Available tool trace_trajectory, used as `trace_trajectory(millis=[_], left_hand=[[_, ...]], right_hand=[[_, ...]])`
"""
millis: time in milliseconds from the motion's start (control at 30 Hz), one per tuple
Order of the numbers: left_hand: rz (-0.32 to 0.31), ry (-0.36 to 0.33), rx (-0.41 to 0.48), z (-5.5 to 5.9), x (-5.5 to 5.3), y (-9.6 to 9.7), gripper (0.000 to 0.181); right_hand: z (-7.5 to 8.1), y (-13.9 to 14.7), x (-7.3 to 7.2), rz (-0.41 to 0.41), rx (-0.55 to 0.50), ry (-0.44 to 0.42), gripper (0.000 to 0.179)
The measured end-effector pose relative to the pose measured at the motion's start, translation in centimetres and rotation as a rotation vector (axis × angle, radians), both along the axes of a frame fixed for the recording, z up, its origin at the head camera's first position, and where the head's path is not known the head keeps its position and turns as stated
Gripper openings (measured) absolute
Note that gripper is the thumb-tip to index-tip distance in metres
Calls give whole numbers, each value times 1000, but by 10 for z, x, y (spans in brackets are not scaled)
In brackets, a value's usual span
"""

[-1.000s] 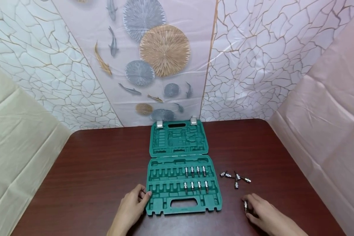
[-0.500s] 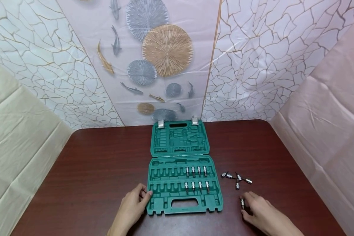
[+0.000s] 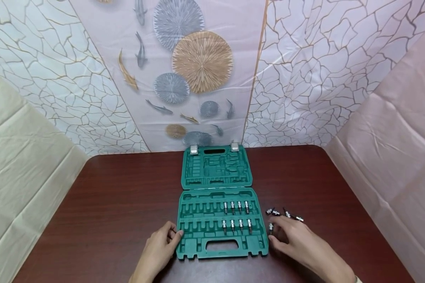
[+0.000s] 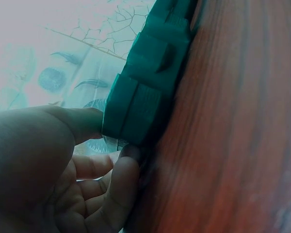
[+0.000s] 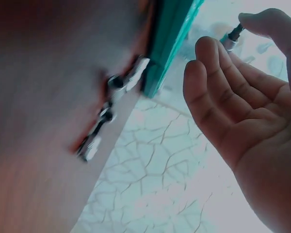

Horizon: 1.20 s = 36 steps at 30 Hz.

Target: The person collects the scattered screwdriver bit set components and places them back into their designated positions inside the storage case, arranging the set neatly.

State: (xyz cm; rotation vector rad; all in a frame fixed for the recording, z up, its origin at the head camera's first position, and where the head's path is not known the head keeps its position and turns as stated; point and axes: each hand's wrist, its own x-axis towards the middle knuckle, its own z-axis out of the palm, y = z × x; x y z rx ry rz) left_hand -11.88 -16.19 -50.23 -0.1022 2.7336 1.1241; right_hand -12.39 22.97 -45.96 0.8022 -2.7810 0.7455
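A green plastic socket case (image 3: 189, 245) lies unfolded on the table, its lid (image 3: 212, 169) laid back. Several chrome bit sockets (image 3: 232, 224) stand in two rows in the right half of its tray. My left hand (image 3: 158, 244) grips the tray's left edge, and the left wrist view has the thumb (image 4: 82, 124) on one side of the case, curled fingers on the other. At the tray's right side, my right hand (image 3: 299, 239) pinches a bit socket (image 3: 270, 227) between thumb and fingertips. Its dark bit (image 5: 236, 32) points towards the thumb in the right wrist view.
Several loose bit sockets (image 3: 287, 213) lie on the dark red wooden table (image 3: 120, 204), right of the case and partly behind my right hand. Patterned cloth (image 3: 287, 78) hangs behind the table's far edge, with plain cloth at both sides.
My right hand has moved left and forward with the pinched bit socket, from the table's right part to beside the case. My left hand keeps its grip on the tray edge.
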Motion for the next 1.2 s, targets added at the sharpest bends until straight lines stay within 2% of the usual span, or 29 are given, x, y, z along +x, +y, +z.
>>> trace_trajectory(millis=[167, 367, 533, 633, 767, 867, 1200], left_hand=[[-4, -3, 13, 0, 0, 0, 23], [-13, 4, 16, 0, 0, 1, 22], [-10, -7, 15, 1, 0, 0, 23], [-9, -5, 15, 1, 0, 0, 23], [-13, -7, 25, 1, 0, 0, 23], [-16, -10, 34, 1, 0, -1, 24], [-13, -11, 20, 1, 0, -1, 23]], right_hand=[[10, -18, -13, 38, -23, -113, 30], [12, -34, -25, 66, -77, -95, 28], [15, -48, -35, 51, -30, -135, 29], [16, -56, -41, 54, 39, -87, 29], [17, -66, -51, 78, 158, 89, 28], [18, -74, -58, 86, 227, 177, 29], [20, -99, -79, 161, 344, 142, 29]])
